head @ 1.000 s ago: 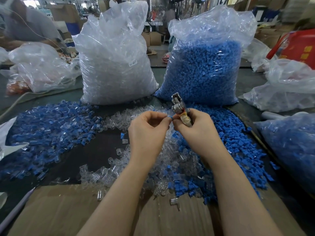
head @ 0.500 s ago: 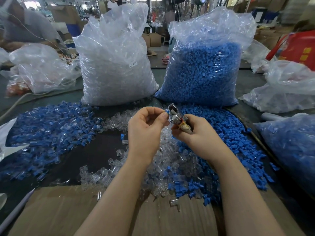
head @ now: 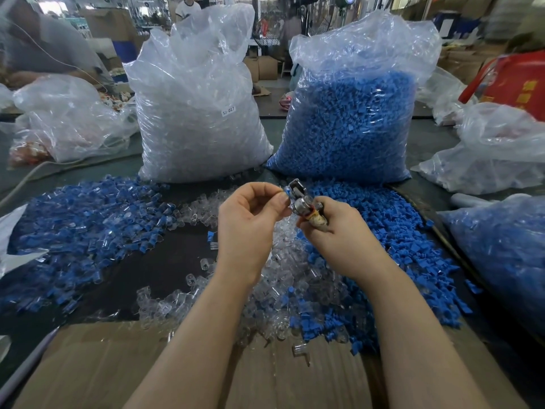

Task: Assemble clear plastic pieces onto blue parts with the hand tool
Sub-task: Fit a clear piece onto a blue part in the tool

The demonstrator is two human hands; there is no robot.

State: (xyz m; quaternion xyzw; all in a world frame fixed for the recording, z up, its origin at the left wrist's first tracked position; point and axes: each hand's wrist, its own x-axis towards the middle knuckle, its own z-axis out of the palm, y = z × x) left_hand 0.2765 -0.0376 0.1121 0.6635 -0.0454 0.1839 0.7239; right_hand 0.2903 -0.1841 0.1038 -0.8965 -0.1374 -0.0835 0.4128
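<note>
right hand [head: 333, 231] wraps around the hand tool [head: 303, 206], fingers curled on its handle, metal head tilted up and to the left. left hand [head: 250, 219] pinches a small blue part [head: 286, 190] between thumb and fingertip, right at the tool head, touching or just beside it, can't tell which. both hands held above the clear pieces pile [head: 283, 278] at table centre. loose blue parts pile [head: 392, 231] lies to the right, mixed blue-and-clear pile [head: 79, 228] to the left. behind: clear-piece bag [head: 197, 113] and blue-part bag [head: 351, 119], upright, side by side. cardboard sheet [head: 97, 367] at the near edge.
</note>
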